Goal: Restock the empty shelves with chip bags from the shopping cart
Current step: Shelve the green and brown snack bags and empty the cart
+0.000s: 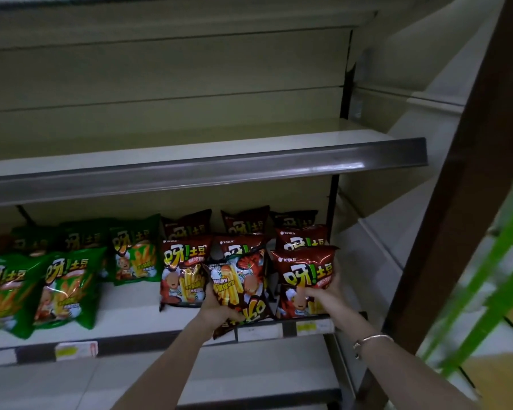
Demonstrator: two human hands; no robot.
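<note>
Filling the white metal lower shelf (125, 318) looks well advanced: glossy green chip bags (68, 285) line its left end and red-brown ones its right. The white upper shelf (190, 155) holds nothing, so much of the task appears to remain. The left hand (216, 309), arm extended, curls its fingers round an inverted red-brown bag (240, 288) at the front edge. The right hand (323, 294) grips an upright red-brown bag (305, 273) at the front right corner, thumb across its face.

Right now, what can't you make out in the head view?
Head view:
- Blurred, cut by the right edge: green frame; what it holds is unclear.
- Dim, covered by front bags: back-row red bags.
- Too small, blurred: price labels.
- Cut by the left edge: leftmost green bag.
</note>
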